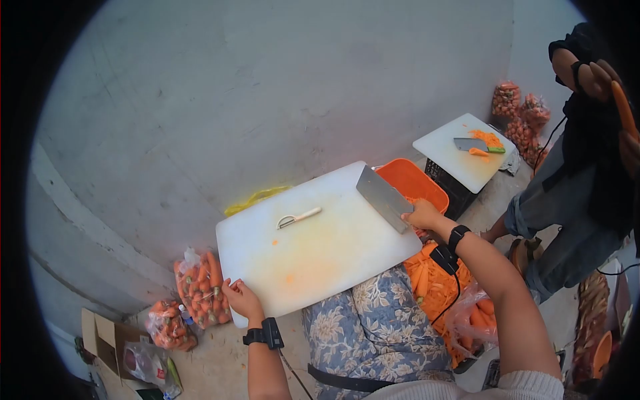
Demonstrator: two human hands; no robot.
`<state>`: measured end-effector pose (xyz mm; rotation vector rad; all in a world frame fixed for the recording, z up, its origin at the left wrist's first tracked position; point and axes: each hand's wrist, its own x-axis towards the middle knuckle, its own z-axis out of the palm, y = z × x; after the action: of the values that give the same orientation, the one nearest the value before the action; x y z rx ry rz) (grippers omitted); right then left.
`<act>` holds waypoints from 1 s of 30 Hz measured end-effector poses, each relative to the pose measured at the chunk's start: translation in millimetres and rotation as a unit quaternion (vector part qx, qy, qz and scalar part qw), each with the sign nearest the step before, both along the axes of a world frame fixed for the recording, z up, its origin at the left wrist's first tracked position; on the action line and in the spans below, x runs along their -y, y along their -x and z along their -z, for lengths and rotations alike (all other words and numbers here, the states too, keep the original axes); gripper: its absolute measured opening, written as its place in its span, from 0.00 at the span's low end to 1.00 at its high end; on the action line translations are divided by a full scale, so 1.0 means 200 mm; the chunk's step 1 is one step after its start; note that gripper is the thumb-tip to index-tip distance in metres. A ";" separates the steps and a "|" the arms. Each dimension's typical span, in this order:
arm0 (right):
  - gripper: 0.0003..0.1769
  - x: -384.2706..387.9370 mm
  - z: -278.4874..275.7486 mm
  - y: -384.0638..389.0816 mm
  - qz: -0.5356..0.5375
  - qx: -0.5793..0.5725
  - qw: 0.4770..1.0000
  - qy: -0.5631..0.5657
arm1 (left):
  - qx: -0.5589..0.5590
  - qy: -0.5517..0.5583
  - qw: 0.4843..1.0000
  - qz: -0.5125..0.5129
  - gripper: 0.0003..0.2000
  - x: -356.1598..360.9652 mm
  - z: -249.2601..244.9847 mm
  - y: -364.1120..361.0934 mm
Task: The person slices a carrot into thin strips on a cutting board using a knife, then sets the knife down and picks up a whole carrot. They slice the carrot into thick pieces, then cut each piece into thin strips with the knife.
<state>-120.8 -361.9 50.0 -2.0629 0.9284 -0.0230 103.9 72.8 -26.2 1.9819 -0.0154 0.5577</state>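
A white cutting board (267,250), stained faint orange, lies across in front of me, partly over a lap in a blue floral cloth (373,320). My right hand (425,217) grips a cleaver (383,198), its broad blade resting at the board's right end. At the board's left edge my left hand (244,299) has its fingers curled on the rim. A white peeler (299,218) lies on the board's upper middle, along with small orange scraps. Beside the board's right end stands an orange container (427,181), its contents partly hidden by my hand.
Bagged carrots (201,288) stand on the left floor near a cardboard box (107,337). Carrot strips (427,280) pile right of my lap. Another person (567,193) stands right holding a carrot (625,110), near a second board (453,150) with a knife (471,143).
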 end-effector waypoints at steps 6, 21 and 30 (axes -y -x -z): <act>0.19 0.17 -0.09 0.05 0.121 0.042 0.988 0.088 | -0.015 -0.006 1.000 -0.016 0.16 0.00 0.01 -0.02; 0.18 -0.33 -0.09 0.05 -0.063 0.110 0.963 -0.238 | 0.002 -0.080 0.997 0.012 0.16 -0.03 -0.02 0.01; 0.13 -0.20 -0.08 0.14 -0.045 0.093 0.969 0.223 | 0.009 -0.155 0.988 0.004 0.14 0.00 -0.05 0.02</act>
<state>-149.3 -321.6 65.8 -2.4629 0.7617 -0.4037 99.9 72.3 -16.3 2.2767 -0.1276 0.5971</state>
